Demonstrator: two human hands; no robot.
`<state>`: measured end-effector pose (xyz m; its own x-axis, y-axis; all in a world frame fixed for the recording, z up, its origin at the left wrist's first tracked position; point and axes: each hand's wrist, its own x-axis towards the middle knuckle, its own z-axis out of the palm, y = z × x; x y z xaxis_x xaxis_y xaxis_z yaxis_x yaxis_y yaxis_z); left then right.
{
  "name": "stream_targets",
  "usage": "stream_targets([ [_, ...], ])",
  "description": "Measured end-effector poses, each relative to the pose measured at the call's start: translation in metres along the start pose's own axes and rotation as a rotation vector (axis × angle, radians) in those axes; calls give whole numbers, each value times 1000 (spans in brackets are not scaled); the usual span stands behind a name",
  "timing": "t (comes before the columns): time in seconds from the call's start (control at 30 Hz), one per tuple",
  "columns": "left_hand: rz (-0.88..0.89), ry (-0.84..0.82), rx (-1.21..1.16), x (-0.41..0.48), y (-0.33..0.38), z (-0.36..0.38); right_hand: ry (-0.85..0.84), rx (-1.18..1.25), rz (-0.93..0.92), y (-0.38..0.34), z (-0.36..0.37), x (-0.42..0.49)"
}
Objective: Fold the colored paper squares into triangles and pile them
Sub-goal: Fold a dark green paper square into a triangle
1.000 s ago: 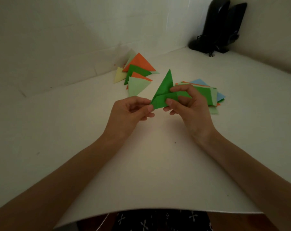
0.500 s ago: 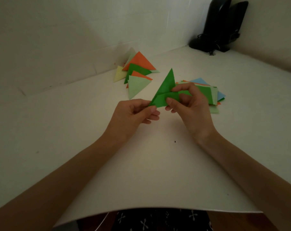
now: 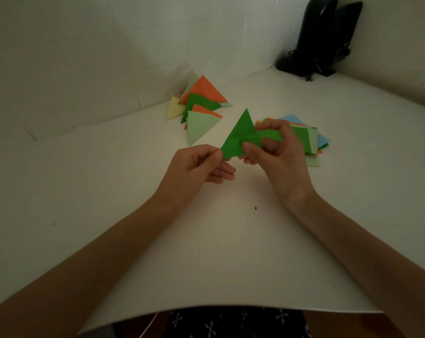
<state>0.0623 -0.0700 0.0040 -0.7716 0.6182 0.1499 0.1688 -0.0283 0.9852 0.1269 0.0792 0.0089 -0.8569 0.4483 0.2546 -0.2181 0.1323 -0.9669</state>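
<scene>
Green paper triangle (image 3: 240,132), creased, pinched between both hands (image 3: 245,159).

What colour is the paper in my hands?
Dark green paper, clearest in the head view.

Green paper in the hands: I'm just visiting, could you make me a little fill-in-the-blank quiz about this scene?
1. The left hand and the right hand both pinch a folded paper whose colour is ____.
2. The pile of triangles lies to the ____ of the stack of squares.
3. The biggest triangle showing at the pile's far end is ____.

Missing words: green; left; orange.
</scene>
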Motion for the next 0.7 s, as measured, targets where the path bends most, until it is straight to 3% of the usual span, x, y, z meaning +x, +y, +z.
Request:
stream_targets([
  [0.1,33,-15,13,0,1,-1,-85,60,169,-1,-1,-1],
  [0.2,58,-76,46,-1,0,0,-202,10,196,-1,2,-5],
  [0.4,63,-66,167,1,-2,0,-119,-55,194,-4,2,-4],
  [0.7,-44,70,-47,3,0,-5,-232,195,442,-9,-16,8],
])
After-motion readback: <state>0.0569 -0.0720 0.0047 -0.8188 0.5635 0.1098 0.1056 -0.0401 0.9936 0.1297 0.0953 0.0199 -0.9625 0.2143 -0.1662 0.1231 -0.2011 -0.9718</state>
